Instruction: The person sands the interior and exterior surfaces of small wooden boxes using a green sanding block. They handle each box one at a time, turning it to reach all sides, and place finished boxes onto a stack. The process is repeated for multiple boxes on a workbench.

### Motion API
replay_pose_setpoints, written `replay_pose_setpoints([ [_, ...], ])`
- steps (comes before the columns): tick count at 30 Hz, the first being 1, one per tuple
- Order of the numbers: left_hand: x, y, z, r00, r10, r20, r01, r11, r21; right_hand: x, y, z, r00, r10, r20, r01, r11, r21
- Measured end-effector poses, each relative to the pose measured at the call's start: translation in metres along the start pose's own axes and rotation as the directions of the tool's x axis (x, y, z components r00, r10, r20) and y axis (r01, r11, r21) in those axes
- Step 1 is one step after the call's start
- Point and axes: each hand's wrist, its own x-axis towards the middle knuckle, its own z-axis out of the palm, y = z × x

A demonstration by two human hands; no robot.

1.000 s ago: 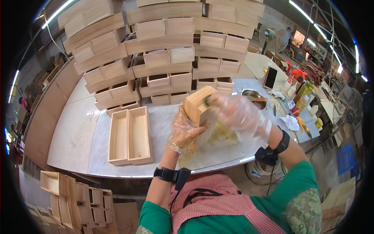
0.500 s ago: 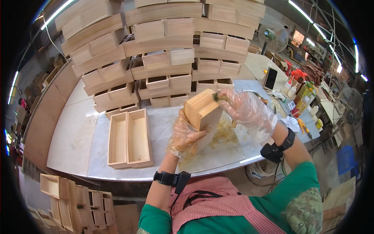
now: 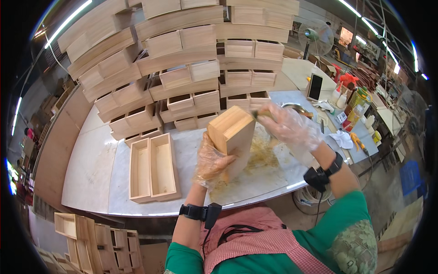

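In its clear plastic glove, my left hand (image 3: 211, 160) grips a pale wooden box (image 3: 232, 125) from the left side and below. The box is tilted up over a yellow-brown stained patch (image 3: 262, 153) on the table. My right hand (image 3: 289, 125), gloved too and slightly blurred, pinches a small dark green pad (image 3: 255, 113) at the box's far right corner. What the pad is made of is hard to tell. To the left, an open wooden box with two compartments (image 3: 154, 169) lies on the table.
Tall stacks of wooden boxes (image 3: 182, 68) line the table's far side. At right are a metal bowl (image 3: 294, 108), a phone (image 3: 315, 86), bottles (image 3: 353, 116), a white cloth (image 3: 342, 139) and an orange-yellow tool (image 3: 358, 142). More boxes (image 3: 98, 242) are stacked low at left.
The box in my left hand has shifted slightly left and turned. My right hand has moved with the pad along its upper edge toward the right corner. The view has shifted a little.
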Motion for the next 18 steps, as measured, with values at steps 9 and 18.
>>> replay_pose_setpoints([
  [9,0.017,0.060,-0.036,0.982,-0.148,0.117,0.099,0.933,0.347,-0.071,0.060,0.049,0.979,0.204,0.007,-0.201,0.959,0.199],
  [18,0.071,0.098,0.001,0.945,-0.328,0.008,0.318,0.923,0.217,-0.045,0.053,0.088,0.993,0.114,-0.031,-0.094,0.919,0.382],
])
